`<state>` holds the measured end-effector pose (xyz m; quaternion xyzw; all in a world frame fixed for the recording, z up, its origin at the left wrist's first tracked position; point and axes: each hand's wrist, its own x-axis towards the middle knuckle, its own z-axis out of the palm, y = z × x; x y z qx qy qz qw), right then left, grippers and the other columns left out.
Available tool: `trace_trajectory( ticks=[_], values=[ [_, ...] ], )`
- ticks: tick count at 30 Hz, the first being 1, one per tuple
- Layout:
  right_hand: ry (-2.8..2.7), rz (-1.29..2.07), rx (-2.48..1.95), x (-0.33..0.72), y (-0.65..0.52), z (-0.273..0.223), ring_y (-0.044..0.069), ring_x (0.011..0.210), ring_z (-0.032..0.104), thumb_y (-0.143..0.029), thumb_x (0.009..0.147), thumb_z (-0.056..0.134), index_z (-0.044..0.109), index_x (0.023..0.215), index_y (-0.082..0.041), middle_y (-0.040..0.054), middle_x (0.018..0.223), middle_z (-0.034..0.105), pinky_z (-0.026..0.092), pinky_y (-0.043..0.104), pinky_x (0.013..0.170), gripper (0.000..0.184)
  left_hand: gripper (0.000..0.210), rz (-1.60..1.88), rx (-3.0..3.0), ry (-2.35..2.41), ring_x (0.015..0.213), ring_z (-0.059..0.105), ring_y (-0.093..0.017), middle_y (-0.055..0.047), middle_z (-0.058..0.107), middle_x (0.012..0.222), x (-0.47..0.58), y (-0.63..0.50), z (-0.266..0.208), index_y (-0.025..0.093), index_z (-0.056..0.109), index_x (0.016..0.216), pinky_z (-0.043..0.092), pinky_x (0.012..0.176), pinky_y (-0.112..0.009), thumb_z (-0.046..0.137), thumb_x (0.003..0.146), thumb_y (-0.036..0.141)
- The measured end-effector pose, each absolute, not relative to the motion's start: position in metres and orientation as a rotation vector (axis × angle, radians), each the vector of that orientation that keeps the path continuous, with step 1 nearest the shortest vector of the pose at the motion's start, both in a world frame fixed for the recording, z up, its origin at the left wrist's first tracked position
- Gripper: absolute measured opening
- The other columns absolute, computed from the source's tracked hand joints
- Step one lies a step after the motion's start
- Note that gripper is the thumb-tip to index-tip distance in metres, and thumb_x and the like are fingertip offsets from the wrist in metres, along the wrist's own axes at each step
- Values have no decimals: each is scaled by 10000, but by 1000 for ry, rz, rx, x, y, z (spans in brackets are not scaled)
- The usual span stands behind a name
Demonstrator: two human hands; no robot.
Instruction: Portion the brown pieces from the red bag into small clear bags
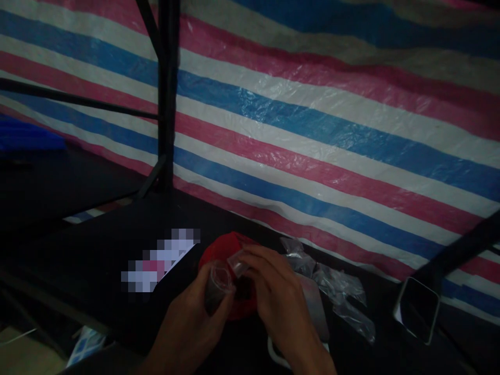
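My left hand (195,312) is closed around a small clear see-through pouch or tube (219,284), its round open mouth facing up; which of the two I cannot tell. My right hand (275,291) pinches a small whitish translucent plastic piece (236,263) between thumb and fingers, just beside that mouth. Both hands are over a red container (222,247) on the black table, and they cover much of it. Some dark small things show inside it, too dim to name.
Several crumpled clear plastic bags (339,284) lie right of my right hand, beside a pale rounded object (314,302). A dark-faced device with a light frame (417,311) stands farther right. A bright pixelated rectangle (160,263) lies left. Black posts (167,104) and striped sheeting (312,130) rise behind.
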<state>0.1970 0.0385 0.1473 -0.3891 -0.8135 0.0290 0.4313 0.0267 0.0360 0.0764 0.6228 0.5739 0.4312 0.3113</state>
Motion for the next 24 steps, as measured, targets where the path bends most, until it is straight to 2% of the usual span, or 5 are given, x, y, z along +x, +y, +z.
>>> trace_trajectory(
  ticks=[7, 10, 13, 17, 24],
  values=[
    [-2042, 312, -1440, 203, 58, 128, 294, 1156, 681, -28, 870, 701, 794, 1113, -268, 57, 1182, 783, 475, 482, 1048, 354, 349, 1489, 1516, 1407, 897, 784, -228, -3, 771, 1010, 0, 38, 68, 294, 559, 1144, 638, 742, -305, 668, 895, 513],
    [-1936, 393, -1401, 193, 55, 127, 281, 1193, 659, -130, 899, 738, 792, 1139, -283, 54, 1218, 768, 443, 463, 1072, 290, 383, 1628, 1477, 1359, 831, 768, -220, -1, 744, 953, 3, 37, 75, 277, 537, 1122, 647, 717, -321, 712, 841, 469],
    [-1774, 582, -1242, 180, 39, 135, 224, 1087, 688, -237, 954, 682, 785, 1057, -267, 36, 1097, 772, 488, 372, 1005, 149, 380, 1638, 1419, 1296, 826, 763, -219, -10, 735, 955, 16, 35, 84, 267, 525, 1124, 646, 721, -337, 708, 830, 424],
    [-1618, 861, -1124, 169, 10, 138, 216, 1041, 707, -395, 919, 708, 747, 1133, -244, 42, 1110, 770, 539, 312, 916, 265, 370, 1496, 1504, 1177, 960, 744, -247, -60, 714, 1062, 31, 38, 89, 238, 540, 1179, 634, 836, -394, 654, 879, 423],
    [-1193, 666, -1208, 182, 1, 107, 215, 921, 726, -430, 910, 694, 739, 1031, -214, 52, 978, 790, 571, 337, 870, 252, 497, 1400, 1933, 1037, 1298, 639, -265, -103, 605, 1372, 54, 39, 79, 261, 466, 1450, 544, 1088, -452, 597, 976, 338]
  ],
)
